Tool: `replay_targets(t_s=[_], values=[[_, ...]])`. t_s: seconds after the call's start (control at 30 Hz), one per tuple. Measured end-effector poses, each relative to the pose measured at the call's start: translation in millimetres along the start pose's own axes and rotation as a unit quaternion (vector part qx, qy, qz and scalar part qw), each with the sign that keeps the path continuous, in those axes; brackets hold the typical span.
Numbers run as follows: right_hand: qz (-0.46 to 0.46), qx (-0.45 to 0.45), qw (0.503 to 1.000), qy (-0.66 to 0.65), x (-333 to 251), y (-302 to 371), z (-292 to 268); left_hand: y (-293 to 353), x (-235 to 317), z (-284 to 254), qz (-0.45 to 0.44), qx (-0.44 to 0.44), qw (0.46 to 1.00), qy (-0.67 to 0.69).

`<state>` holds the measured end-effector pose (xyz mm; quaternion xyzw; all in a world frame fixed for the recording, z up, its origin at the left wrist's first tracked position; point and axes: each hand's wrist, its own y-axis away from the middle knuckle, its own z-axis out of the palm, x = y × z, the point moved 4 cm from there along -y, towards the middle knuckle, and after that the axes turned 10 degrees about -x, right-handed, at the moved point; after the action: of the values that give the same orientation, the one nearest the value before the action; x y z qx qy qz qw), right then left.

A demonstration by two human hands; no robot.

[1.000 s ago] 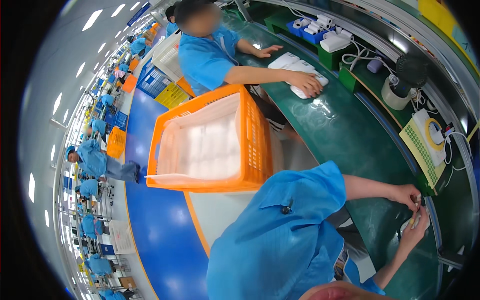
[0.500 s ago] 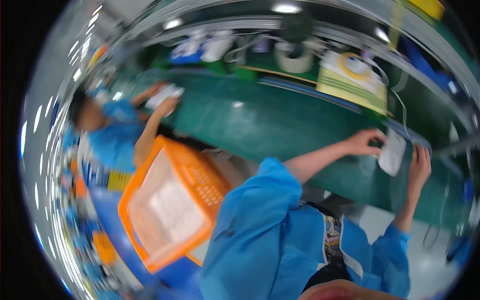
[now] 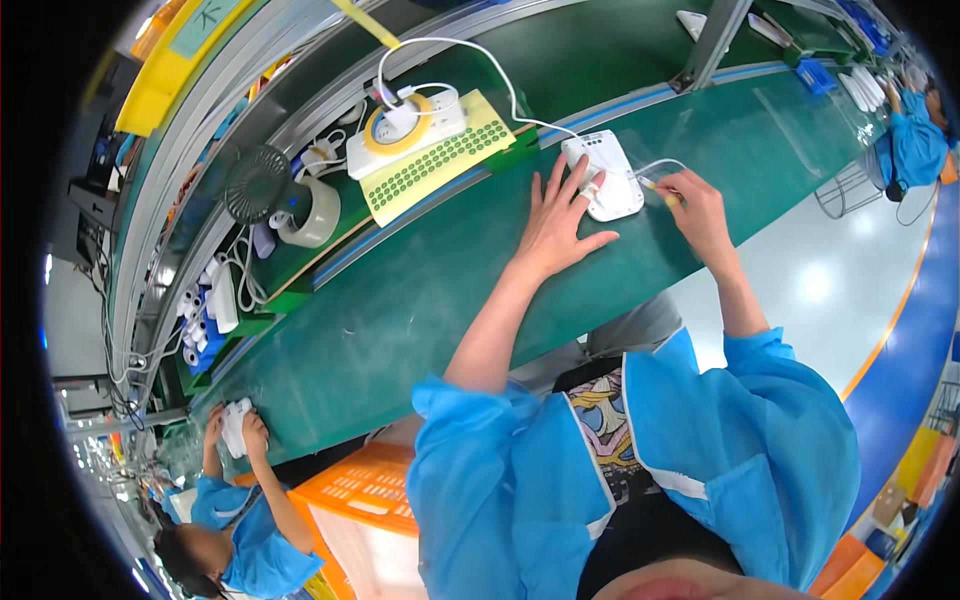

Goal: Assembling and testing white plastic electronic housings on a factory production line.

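A white rounded plastic device (image 3: 622,206) lies on the green work surface, with small dark marks near its far end. My left hand (image 3: 553,232) rests against its left side with the fingers spread, fingertips on the casing. A finger of that hand wears a pale band (image 3: 590,191). Just right of the device, my right hand (image 3: 700,212) pinches the yellowish end of a thin white cable (image 3: 660,161), which curves back to the device. From the device's far edge a second white cord (image 3: 512,92) loops up to a white power adapter (image 3: 402,117).
The adapter sits within a yellow tape ring (image 3: 383,137) on a white power strip (image 3: 372,160), above a yellow-green dotted sheet (image 3: 440,165). At left stand a small fan (image 3: 257,186) and a white tape roll (image 3: 318,212). A co-worker (image 3: 250,530) sits beyond an orange crate (image 3: 365,490).
The view has swung to the right. Earlier the device was between both hands; now my left hand lies spread on it and my right hand pinches a cable end.
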<state>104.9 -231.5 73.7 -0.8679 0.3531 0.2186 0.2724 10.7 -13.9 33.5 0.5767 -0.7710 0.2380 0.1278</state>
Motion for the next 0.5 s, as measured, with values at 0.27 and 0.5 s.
replay_targets(t_s=[0.27, 0.5], values=[[-0.02, -0.046, 0.999, -0.008, -3, -17, 26, 1, 1, 2, 0.016, 0.011, 1.0, -0.005], [0.04, 0.011, 0.999, 0.002, -7, -9, 46, 7, 9, -4, 0.015, 0.048, 0.998, 0.021]])
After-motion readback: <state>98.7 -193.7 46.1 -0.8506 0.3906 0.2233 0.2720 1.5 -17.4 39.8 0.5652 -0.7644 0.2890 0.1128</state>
